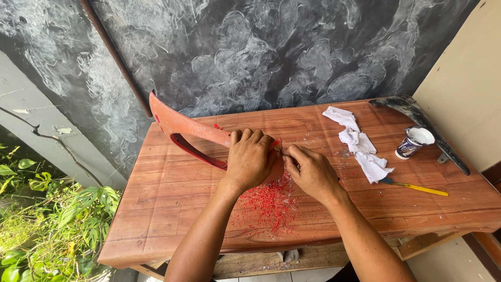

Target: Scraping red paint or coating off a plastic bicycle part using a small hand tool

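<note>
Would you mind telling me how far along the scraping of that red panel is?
Done: a heap of red flakes lies on the wooden table, so much paint has come off. In hand: the left hand holds down the red panel while the right hand works its near end. Left: the panel's far stretch is red all over. A white rag, a cup and a yellow-handled tool lie aside.

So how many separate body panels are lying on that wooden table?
2: a curved red plastic panel under both hands at centre-left, and a long dark grey panel along the far right edge. None seem hidden.
</note>
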